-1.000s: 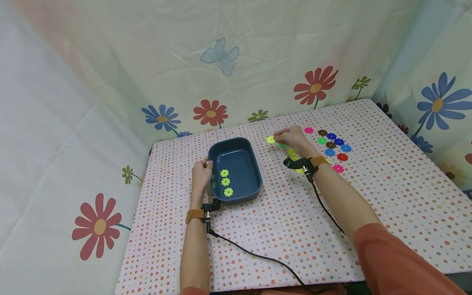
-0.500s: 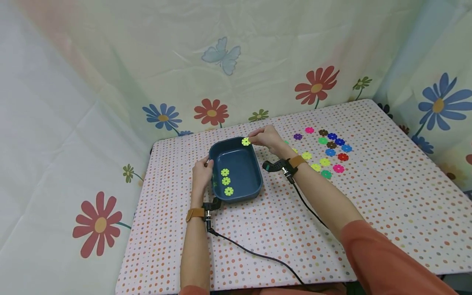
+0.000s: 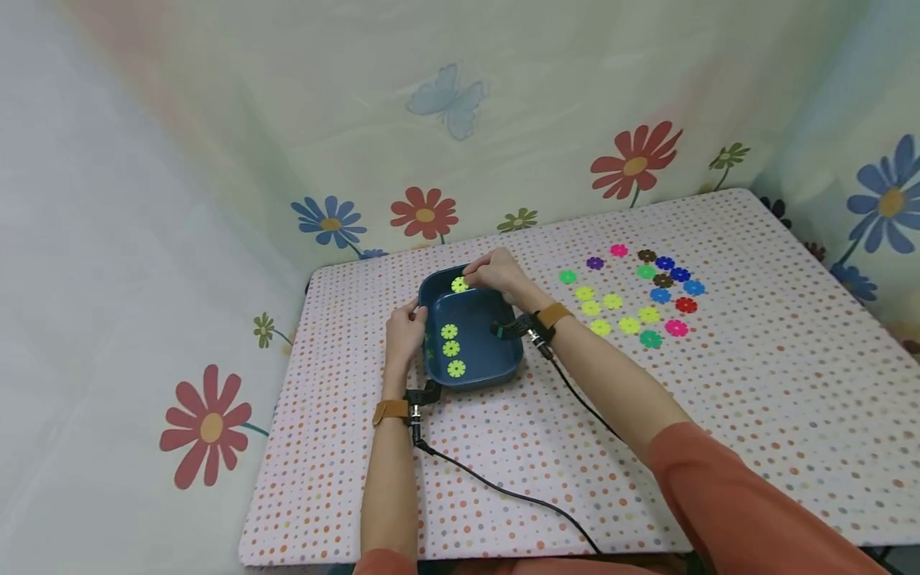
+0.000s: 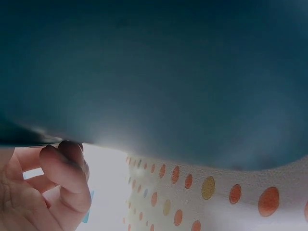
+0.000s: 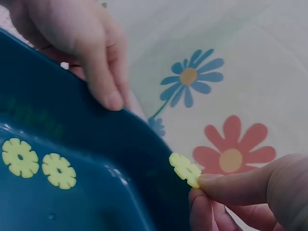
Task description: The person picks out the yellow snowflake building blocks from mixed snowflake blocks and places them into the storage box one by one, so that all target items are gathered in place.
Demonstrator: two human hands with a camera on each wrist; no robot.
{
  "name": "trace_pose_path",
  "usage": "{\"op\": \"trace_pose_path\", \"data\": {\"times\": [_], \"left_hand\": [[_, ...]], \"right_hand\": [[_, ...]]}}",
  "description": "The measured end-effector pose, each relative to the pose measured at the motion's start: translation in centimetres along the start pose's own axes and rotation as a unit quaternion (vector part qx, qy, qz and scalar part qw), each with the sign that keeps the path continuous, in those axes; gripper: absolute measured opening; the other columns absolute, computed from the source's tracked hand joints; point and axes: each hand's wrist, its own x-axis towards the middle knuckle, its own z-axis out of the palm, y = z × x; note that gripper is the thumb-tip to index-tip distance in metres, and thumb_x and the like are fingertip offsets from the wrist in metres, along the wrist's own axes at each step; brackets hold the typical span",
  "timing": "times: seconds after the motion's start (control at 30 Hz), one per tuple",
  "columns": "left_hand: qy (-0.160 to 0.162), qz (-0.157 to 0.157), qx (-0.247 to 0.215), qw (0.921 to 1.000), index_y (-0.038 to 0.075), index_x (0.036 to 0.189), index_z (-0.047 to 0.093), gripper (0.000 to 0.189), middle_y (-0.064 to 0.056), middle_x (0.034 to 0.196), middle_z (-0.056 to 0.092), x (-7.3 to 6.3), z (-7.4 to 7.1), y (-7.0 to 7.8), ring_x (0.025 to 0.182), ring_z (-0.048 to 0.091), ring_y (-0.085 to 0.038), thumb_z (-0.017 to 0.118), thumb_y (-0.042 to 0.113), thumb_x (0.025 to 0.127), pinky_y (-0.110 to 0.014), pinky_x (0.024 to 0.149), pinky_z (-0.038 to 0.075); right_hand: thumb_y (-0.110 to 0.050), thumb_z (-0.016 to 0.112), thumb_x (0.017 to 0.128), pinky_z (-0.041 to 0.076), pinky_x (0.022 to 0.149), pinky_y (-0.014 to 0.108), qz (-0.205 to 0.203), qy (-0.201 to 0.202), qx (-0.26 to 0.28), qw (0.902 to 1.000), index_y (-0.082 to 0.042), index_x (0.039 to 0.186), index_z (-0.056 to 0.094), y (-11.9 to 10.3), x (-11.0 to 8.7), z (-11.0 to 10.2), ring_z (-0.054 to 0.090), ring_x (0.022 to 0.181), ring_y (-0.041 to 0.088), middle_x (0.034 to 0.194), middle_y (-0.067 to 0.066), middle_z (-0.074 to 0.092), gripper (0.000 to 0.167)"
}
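A deep blue plastic bin [image 3: 477, 347] with rounded corners sits on the table. My left hand [image 3: 404, 339] grips its left wall; the right wrist view shows the thumb over the rim, and the left wrist view shows curled fingers [image 4: 67, 168] outside, under the rim. Between thumb and fingertips my right hand [image 3: 501, 273] pinches a yellow notched interlocking disc [image 5: 184, 170], over the bin's far end. A column of 3 similar yellow discs [image 3: 450, 349] lies flat on the bin's floor, near its left wall.
Right of the bin, several loose discs lie spread on the dotted tablecloth [image 3: 561, 447]: yellow discs [image 3: 612, 301], green, pink, brown, blue, red and a purple disc [image 3: 595, 263]. A black cable [image 3: 496, 489] trails from the left wrist. A flowered curtain [image 3: 345, 144] stands behind.
My right hand has carried the yellow disc leftward from beside the loose discs to over the bin's far end. My left hand has kept its grip. The head view has shifted slightly.
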Motion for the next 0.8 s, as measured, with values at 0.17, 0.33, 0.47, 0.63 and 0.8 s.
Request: {"op": "trace_pose_path", "data": {"times": [0.17,0.33,0.47,0.63,0.8], "left_hand": [[0.018,-0.018,0.009,0.9996,0.002,0.146,0.054,0.045,-0.012,0.087,0.058,-0.8,-2.3,-0.8,0.063,0.048,-0.018,0.053,0.024,0.107,-0.031,0.055,0.037],[0.001,-0.016,-0.008,0.9998,0.001,0.146,0.053,0.046,-0.012,0.085,0.059,-1.0,-2.4,-0.8,0.062,0.048,-0.017,0.053,0.024,0.106,-0.030,0.055,0.039],[-0.002,-0.008,-0.012,0.9999,0.001,0.145,0.054,0.045,-0.011,0.080,0.057,-1.2,-1.9,-0.6,0.060,0.048,-0.017,0.054,0.023,0.106,-0.030,0.053,0.038],[-0.011,-0.005,-0.019,0.9997,0.001,0.146,0.053,0.045,-0.011,0.080,0.057,-1.4,-1.4,-0.4,0.060,0.048,-0.017,0.053,0.023,0.106,-0.030,0.053,0.038],[-0.020,0.002,-0.026,0.9995,0.001,0.146,0.052,0.045,-0.009,0.079,0.056,-1.0,-0.5,0.1,0.061,0.049,-0.016,0.053,0.023,0.106,-0.029,0.054,0.039]], "right_hand": [[-0.005,0.074,0.091,0.050,0.098,0.047,0.006,-0.017,-0.008,0.9998,0.001,0.099,0.077,-0.1,0.1,3.8,0.068,0.103,0.036,0.100,0.014,0.072,0.010],[-0.005,0.074,0.090,0.051,0.095,0.046,0.012,-0.009,-0.026,0.9996,0.000,0.096,0.078,0.4,0.0,4.8,0.069,0.091,0.029,0.095,0.012,0.072,0.009],[-0.006,0.075,0.090,0.053,0.093,0.046,0.013,-0.013,-0.051,0.9985,-0.002,0.096,0.079,1.0,0.0,5.1,0.067,0.085,0.023,0.091,0.010,0.073,0.009],[-0.005,0.074,0.090,0.056,0.086,0.043,0.014,-0.014,-0.080,0.9966,0.000,0.094,0.079,2.0,0.2,5.5,0.069,0.083,0.023,0.086,0.008,0.073,0.008],[-0.002,0.072,0.088,0.053,0.070,0.035,0.018,0.002,-0.116,0.9931,0.001,0.078,0.076,2.7,0.7,5.0,0.061,0.066,0.019,0.068,0.005,0.066,0.011]]}}
